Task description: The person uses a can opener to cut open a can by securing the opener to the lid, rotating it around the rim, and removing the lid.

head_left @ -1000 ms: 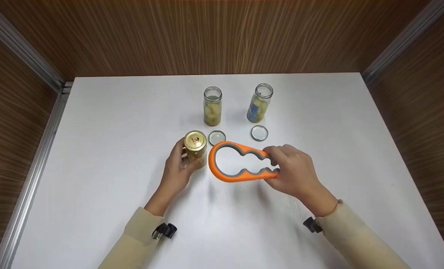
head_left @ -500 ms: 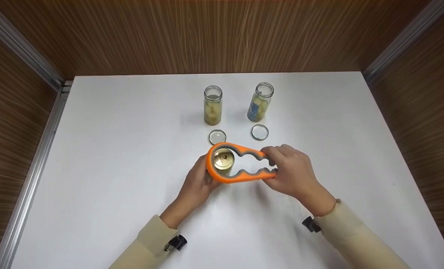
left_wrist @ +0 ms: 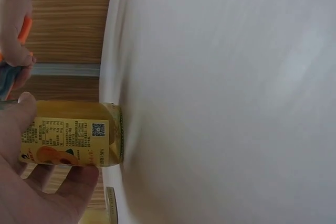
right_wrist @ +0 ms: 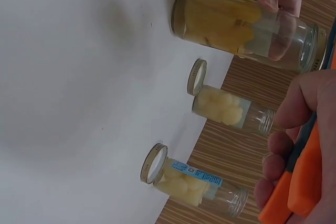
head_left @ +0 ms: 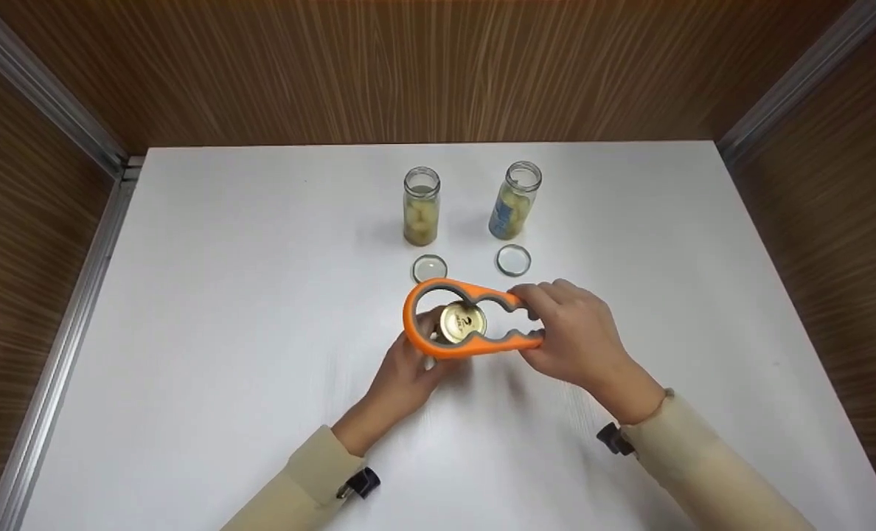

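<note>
My left hand point(head_left: 402, 376) grips an upright glass jar point(left_wrist: 73, 135) of yellow-orange fruit with a printed yellow label. Its gold lid point(head_left: 461, 322) shows through the opening of an orange jar opener point(head_left: 447, 351) with grey scalloped inner edges. Fingers and thumb of my left hand wrap the jar's side below the opener; its base is close over the table in the left wrist view. Around the two handles of the opener curls my right hand point(head_left: 576, 335). The handles point(right_wrist: 307, 174) stand apart, and the lid sits between the large ring and the first pair of notches.
Farther back on the white table point(head_left: 246, 280) stand two lidless jars of pale fruit, a left jar point(head_left: 421, 217) and a blue-labelled right jar point(head_left: 510, 210). A loose left lid point(head_left: 429, 268) and a right lid point(head_left: 513, 260) lie before them. Wood-grain panels point(head_left: 438, 66) border the table.
My left hand has brought the gold-lidded jar rightward and toward me, from beside the opener to under its opening. The right hand and opener have shifted slightly left.
</note>
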A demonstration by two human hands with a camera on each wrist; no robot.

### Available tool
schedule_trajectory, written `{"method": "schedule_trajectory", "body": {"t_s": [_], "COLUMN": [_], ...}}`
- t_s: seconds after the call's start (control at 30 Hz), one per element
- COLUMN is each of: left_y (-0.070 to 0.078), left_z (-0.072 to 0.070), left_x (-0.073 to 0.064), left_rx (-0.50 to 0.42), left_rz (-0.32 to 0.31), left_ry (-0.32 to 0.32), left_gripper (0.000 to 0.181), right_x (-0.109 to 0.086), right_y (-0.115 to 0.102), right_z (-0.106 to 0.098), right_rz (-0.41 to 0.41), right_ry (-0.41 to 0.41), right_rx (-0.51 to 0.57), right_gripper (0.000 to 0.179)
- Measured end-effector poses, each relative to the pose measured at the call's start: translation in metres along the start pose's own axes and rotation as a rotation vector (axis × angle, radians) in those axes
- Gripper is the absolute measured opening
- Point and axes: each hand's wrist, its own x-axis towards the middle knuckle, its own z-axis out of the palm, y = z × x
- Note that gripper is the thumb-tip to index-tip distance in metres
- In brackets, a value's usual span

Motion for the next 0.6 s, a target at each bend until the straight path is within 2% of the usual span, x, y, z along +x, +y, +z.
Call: {"method": "schedule_trajectory", "body": {"t_s": [0.2,0.47,0.6], "left_y": [0.0033,0.0062,0.0077], "left_z": [0.0043,0.0077,0.0077], "left_x": [0.0030,0.0041,0.0056], "left_rx": [-0.015,-0.105,-0.094], "left_rz": [0.039,0.022,0.032], "left_ry": [-0.001,-0.040,-0.036], "left_gripper": [0.060,0.057,0.056], "right_x": [0.0026,0.0054,0.0071], "right_y": [-0.0018,-0.0040,-0.0054], "right_z": [-0.0008,-0.0004,-0.0021], "right_rz": [-0.002,-0.021,-0.017], "right_ry": [-0.015,-0.011,-0.042], "right_rx": [0.003,0.004,0.002], "right_gripper": [0.040,0.042,0.045]}}
